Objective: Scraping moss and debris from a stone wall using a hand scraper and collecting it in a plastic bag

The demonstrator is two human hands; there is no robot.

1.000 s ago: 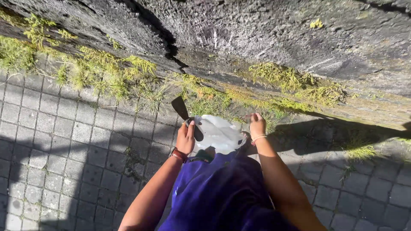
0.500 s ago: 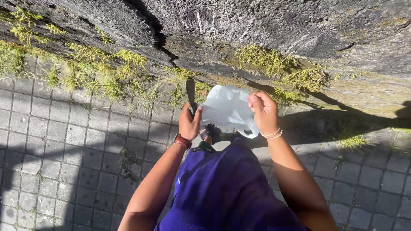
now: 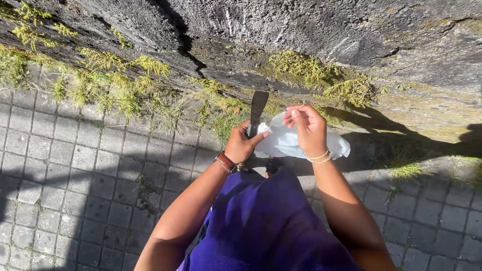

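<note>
A person in a purple garment stood over grey block paving at the foot of a rough, cracked stone wall, where tufts of yellow-green moss and weeds grew along the seam. The left hand, a brown strap at its wrist, was wrapped around the handle of a flat-bladed metal scraper, blade pointing up toward the wall, while its thumb also pressed the near edge of a thin white plastic bag. The right hand, with pale bangles at the wrist, pinched the bag's upper edge between curled fingers, holding it at waist height in front of the body. The bag looked crumpled and mostly slack; what it contained could not be told. Judging by the thick growth along the wall's base, most of the clearing appeared undone.
</note>
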